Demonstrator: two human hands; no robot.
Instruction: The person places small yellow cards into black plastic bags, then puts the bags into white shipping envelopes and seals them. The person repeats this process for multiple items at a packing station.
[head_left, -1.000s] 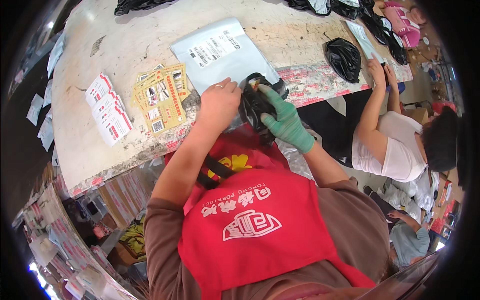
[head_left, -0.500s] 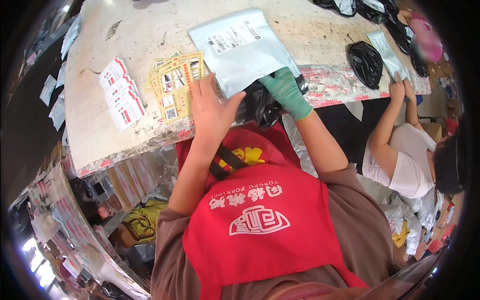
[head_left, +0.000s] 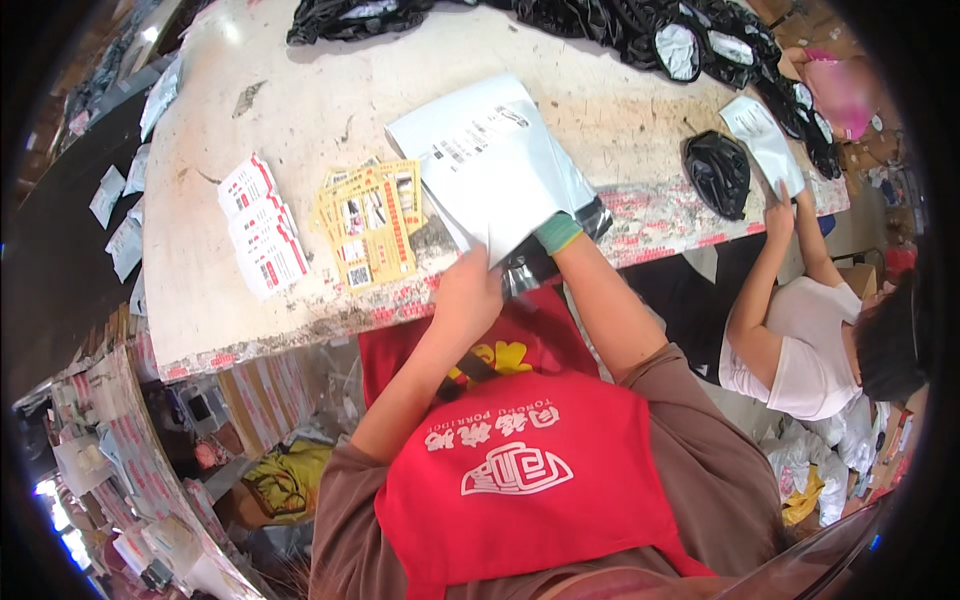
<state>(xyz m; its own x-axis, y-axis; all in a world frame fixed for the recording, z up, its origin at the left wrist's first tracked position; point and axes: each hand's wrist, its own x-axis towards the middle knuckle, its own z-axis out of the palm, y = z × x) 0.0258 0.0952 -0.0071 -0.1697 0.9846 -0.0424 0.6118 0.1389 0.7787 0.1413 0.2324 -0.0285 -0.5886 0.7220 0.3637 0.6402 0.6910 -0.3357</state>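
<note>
A white poly mailing bag (head_left: 488,175) with a printed label lies on the worktable, its opening toward me. My left hand (head_left: 468,290) pinches the near edge of that bag. My right hand (head_left: 559,232), in a green knitted glove, reaches into the opening; only the cuff end of the glove shows and its fingers are hidden by the bag. A shiny black plastic-wrapped item (head_left: 528,268) shows at the mouth, between my hands. Left of the bag, yellow printed cards (head_left: 372,218) lie fanned out, and farther left is a spread stack of red-and-white cards (head_left: 262,225).
Black plastic-wrapped bundles (head_left: 600,28) line the table's far side. To the right sits another black bundle (head_left: 716,175), beside a co-worker's hands (head_left: 785,212) holding a white mailing bag (head_left: 762,140). At left, small packets (head_left: 125,245) lie on a dark belt (head_left: 70,290).
My right hand has gone deeper into the mailing bag, taking most of the black item out of sight. My left hand has changed from spread fingers to a pinch on the bag's edge.
</note>
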